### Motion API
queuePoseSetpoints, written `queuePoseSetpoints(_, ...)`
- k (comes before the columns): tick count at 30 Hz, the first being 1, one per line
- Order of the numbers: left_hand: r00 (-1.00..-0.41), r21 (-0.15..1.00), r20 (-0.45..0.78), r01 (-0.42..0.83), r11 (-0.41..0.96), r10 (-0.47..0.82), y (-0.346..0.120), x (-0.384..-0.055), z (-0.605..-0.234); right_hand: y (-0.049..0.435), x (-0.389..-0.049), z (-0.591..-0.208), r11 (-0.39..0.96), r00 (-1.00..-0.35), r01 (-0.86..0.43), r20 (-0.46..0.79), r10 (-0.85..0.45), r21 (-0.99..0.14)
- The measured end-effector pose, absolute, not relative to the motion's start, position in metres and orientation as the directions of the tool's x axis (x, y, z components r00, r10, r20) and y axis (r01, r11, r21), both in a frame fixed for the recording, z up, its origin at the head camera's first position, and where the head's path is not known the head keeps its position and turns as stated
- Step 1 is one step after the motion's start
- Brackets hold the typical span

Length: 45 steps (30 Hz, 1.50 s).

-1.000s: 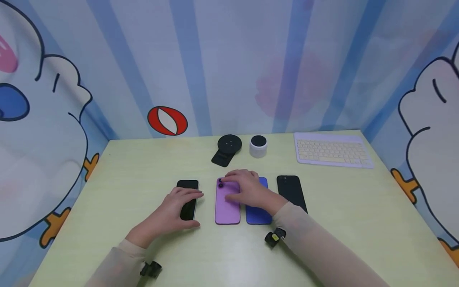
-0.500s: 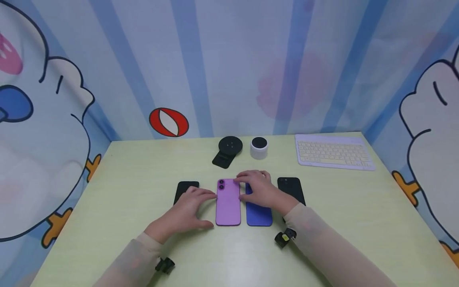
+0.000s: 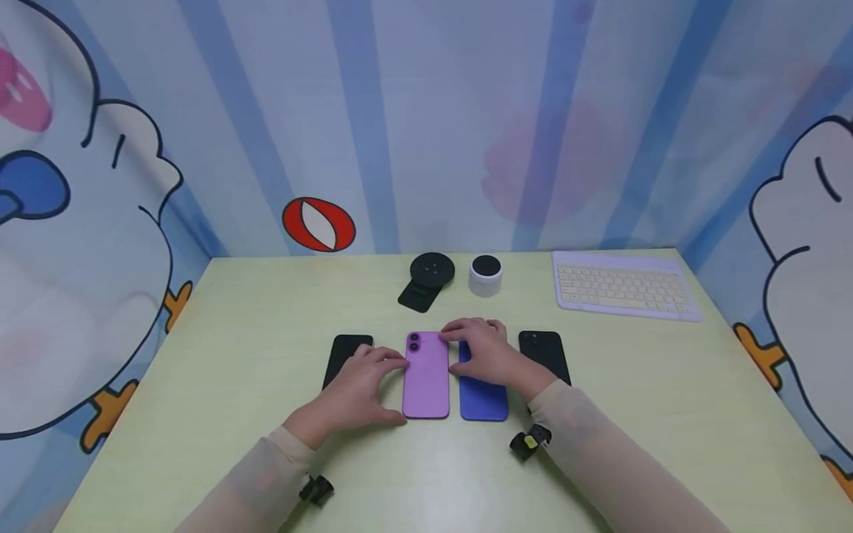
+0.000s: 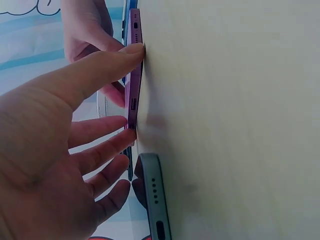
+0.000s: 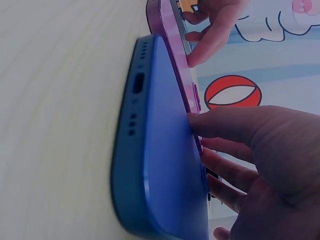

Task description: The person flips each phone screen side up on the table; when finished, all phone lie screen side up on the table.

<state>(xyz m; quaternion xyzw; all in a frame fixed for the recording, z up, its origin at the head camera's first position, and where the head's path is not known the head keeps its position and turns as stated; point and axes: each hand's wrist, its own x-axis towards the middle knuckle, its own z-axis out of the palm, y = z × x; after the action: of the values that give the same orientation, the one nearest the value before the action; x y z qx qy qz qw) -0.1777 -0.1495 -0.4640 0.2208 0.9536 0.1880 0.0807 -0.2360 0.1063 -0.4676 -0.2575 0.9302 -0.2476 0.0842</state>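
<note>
A purple phone point(image 3: 426, 381) lies back up between my two hands, its two camera lenses at the top left. My left hand point(image 3: 353, 392) touches its left side with the fingertips, the thumb point(image 4: 131, 52) at its lower corner. Along the right side, fingertips and thumb of my right hand point(image 3: 489, 352) rest at the edge, as the thumb point(image 5: 210, 121) in the right wrist view shows. Under that hand lies a blue phone point(image 3: 483, 400), partly hidden. A black-screened phone point(image 3: 346, 352) is half covered by my left hand.
A black phone point(image 3: 543, 352) lies right of the blue one, partly behind the right forearm. Farther back stand a black round-topped folding stand point(image 3: 432, 272) and a small white cylinder with a black top point(image 3: 485, 277). A lilac keyboard point(image 3: 626, 286) lies at the back right.
My left hand has moved right, from the black-screened phone to the purple phone's left side. My right hand has shifted slightly right, from over the purple phone to its right edge.
</note>
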Motion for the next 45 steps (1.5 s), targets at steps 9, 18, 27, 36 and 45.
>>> queuePoseSetpoints(9,-0.892,0.385,-0.065,0.391,0.836,0.447,-0.147,-0.179,-0.463,0.106,-0.234,-0.47,0.735,-0.864,-0.413,-0.022,-0.502,-0.537)
queuePoseSetpoints(18,-0.892,0.382,-0.062,0.392,0.837,0.447,-0.147,-0.182,-0.465,0.106,-0.234,-0.472,0.724,-0.88,-0.392,0.001,-0.476,-0.568)
queuePoseSetpoints(27,-0.893,0.401,-0.065,0.385,0.831,0.445,-0.147,-0.183,-0.466,0.105,-0.234,-0.473,0.718,-0.895,-0.366,0.013,-0.446,-0.592)
queuePoseSetpoints(36,-0.885,0.468,-0.059,0.385,0.795,0.463,-0.146,-0.18,-0.465,0.109,-0.232,-0.468,0.672,-0.892,-0.379,0.056,-0.449,-0.636)
queuePoseSetpoints(45,-0.882,0.494,-0.056,0.382,0.781,0.467,-0.144,-0.173,-0.466,0.11,-0.225,-0.466,0.592,-0.89,-0.365,0.084,-0.447,-0.718)
